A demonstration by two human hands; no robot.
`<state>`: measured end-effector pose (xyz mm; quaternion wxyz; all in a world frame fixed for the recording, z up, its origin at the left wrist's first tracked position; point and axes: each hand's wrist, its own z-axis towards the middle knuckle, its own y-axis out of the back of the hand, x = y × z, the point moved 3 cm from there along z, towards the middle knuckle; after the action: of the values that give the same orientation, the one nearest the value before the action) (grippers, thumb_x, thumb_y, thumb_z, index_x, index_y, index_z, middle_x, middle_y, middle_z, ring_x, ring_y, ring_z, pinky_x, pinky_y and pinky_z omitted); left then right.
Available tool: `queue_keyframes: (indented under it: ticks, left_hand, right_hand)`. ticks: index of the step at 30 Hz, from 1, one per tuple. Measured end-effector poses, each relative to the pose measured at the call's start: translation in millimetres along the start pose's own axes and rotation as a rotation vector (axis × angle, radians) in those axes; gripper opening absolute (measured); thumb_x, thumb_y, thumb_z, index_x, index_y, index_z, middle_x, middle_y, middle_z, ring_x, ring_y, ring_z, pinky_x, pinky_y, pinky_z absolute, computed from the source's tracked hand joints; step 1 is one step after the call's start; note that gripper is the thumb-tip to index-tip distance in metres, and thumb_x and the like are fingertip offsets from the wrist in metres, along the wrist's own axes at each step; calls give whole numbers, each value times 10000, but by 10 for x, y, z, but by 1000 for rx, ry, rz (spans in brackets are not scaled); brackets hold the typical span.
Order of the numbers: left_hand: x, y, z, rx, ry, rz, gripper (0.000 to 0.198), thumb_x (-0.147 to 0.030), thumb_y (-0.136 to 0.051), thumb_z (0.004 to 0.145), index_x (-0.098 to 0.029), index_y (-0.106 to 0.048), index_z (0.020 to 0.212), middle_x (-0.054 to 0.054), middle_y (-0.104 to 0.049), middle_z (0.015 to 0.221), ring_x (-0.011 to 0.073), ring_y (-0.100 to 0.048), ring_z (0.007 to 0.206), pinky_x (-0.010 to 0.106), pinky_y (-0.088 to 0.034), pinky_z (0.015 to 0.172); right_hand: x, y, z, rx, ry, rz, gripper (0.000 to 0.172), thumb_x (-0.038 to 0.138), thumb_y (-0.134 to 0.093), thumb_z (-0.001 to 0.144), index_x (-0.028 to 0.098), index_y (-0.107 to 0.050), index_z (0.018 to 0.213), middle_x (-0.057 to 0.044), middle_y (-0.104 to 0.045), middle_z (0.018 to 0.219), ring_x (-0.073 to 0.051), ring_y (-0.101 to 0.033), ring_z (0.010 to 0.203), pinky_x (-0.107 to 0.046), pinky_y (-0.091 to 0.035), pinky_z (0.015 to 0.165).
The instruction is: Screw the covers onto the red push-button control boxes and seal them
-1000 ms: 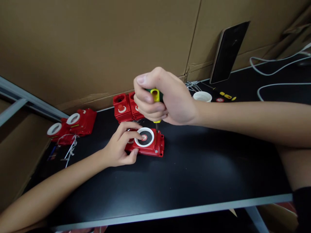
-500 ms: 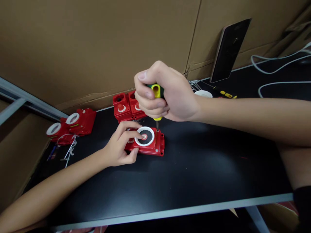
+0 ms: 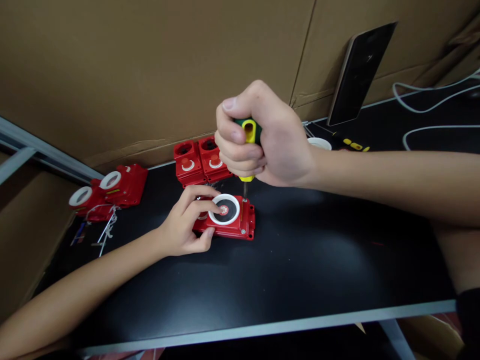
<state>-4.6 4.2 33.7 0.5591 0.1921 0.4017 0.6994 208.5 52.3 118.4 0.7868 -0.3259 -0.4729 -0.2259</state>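
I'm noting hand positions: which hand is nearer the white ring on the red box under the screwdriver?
Left. The left hand has a finger reaching over the edge of the white ring; the right hand, gripping the screwdriver, is higher up, apart from the ring.

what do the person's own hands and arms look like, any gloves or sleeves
The left hand and right hand are both bare: no gloves, and no ring, watch or bracelet in view. Both forearms are uncovered, with no cables or markings to be seen. Plain black fabric shows at the lower right edge; whether it is a sleeve or other clothing cannot be told.
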Motion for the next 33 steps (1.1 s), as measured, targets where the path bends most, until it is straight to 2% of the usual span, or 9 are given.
queue_keyframes:
  ticks: [6,11,15,20,24,27,30,33]
  left_hand:
    - [6,-8,-6,2,6,2,288,-270,-671,1039,-212,-623,1317,146,-671,1330,270,-701,1177,430,-669,982]
    - [3,-3,-5,0,-2,0,297,-260,-675,1035,-205,-625,1323,152,-669,1325,273,-708,1194,428,-675,992]
    - [3,5,1,-7,0,24,295,-262,-667,1025,-217,-616,1312,150,-673,1306,284,-713,1181,450,-686,973]
    - [-30,13,17,-21,3,52,343,-232,-678,979,-232,-613,1316,141,-684,1303,278,-723,1119,430,-686,906]
    - [-50,11,12,-39,8,55,352,-200,-677,954,-214,-627,1302,145,-685,1289,273,-726,1099,411,-677,891]
    - [-40,2,3,-43,6,56,347,-204,-678,954,-211,-629,1298,149,-686,1288,276,-724,1095,415,-676,890]
    - [-17,-5,-9,-49,-4,44,343,-229,-688,965,-217,-630,1304,149,-689,1292,282,-719,1105,426,-679,894]
    - [1,-6,-19,-40,-7,28,335,-249,-690,983,-216,-631,1311,153,-687,1302,292,-716,1144,445,-679,928]
  right_hand:
    - [-27,22,4,92,12,-2,501,495,-627,1062,238,-394,701,91,-218,519,-81,-106,487,-221,-156,415]
    - [-25,-43,9,352,13,8,448,395,-541,1122,219,-464,717,80,-331,510,-71,-194,468,-196,-214,407]
    - [-49,-51,64,448,-5,61,418,365,-572,1087,204,-498,708,72,-367,496,-71,-243,448,-187,-222,380]
    - [-96,69,161,520,-36,232,366,306,-529,1047,198,-502,698,71,-333,476,-65,-179,405,-183,-214,351]
    - [-120,171,201,724,-60,363,384,315,-547,1064,192,-506,702,64,-361,478,-64,-222,397,-185,-289,365]
    - [-114,204,203,826,-79,377,420,338,-569,1082,198,-497,692,57,-391,485,-66,-249,397,-197,-314,380]
    - [-46,171,173,763,-46,232,410,335,-602,1083,204,-505,706,53,-420,512,-80,-303,425,-219,-355,422]
    - [77,90,118,496,20,-97,249,248,-608,1063,184,-617,823,3,-593,671,-130,-536,609,-249,-504,608]
